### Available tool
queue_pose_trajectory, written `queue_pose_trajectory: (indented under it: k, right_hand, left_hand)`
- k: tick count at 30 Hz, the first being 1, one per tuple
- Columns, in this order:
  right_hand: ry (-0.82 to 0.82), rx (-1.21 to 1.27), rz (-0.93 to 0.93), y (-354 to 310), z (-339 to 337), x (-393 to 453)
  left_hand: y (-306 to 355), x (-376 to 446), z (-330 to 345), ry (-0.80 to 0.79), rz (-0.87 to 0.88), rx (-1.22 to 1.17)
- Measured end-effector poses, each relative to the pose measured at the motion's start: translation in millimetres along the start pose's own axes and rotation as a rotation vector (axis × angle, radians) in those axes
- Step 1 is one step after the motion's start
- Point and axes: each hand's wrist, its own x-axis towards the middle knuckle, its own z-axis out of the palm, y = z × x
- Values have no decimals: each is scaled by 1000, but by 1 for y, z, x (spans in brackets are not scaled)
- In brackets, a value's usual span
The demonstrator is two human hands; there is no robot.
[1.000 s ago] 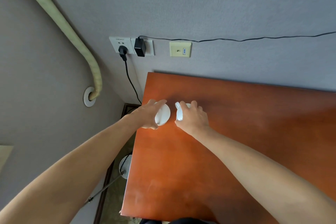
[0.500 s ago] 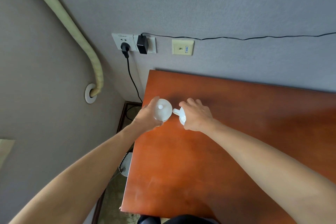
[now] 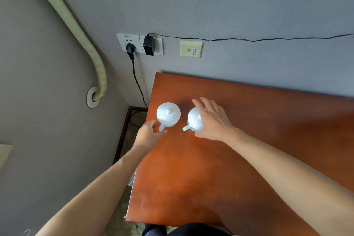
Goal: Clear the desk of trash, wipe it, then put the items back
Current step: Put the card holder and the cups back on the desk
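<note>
Left hand (image 3: 150, 134), centre-left of frame: fingers curled at the handle of the left lidded cup (image 3: 168, 114), apparently pinching it. Right hand (image 3: 212, 120): fingers spread and fairly straight, resting over the right lidded cup (image 3: 195, 120), covering its right half; its handle points lower left. Both cups white, glossy, lids on; left lid has a small knob. They stand side by side, apart, near the upper-left corner of the red-brown worktop (image 3: 210, 178). Behind, upper centre: wall sockets (image 3: 139, 43) with a black plug (image 3: 130, 50) and adapter (image 3: 149, 45). Upper left: beige pipe (image 3: 76, 30) entering the wall.
</note>
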Motion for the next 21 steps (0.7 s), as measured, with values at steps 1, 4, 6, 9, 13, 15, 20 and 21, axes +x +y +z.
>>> queue_pose_trajectory:
  k: [1,4,6,9,13,15,20,21]
  right_hand:
    - [34,128,137,-2,4,-4]
    - [13,352,356,-7,17,-13]
    - [15,409,343,-11,27,-15]
    - [72,501,388,-14,32,-9]
    - [61,520,336,-10,32,-3]
    - [43,513,309,-5,32,-1]
    - [26,536,277,-1,32,1]
    - [23,542,274,-2,33,1]
  left_hand:
    - [-1,-1,2,15,11,2]
    - [1,-7,7,49,36,-4]
    - [2,-10,9,65,39,-12]
    - [2,-11,11,80,25,-40]
    - [2,-10,14,87,-20,-127]
    - [3,-10,16,103,-29,-158]
    - [4,-9,14,108,-40,-178]
    - [4,-9,14,107,-39,-185]
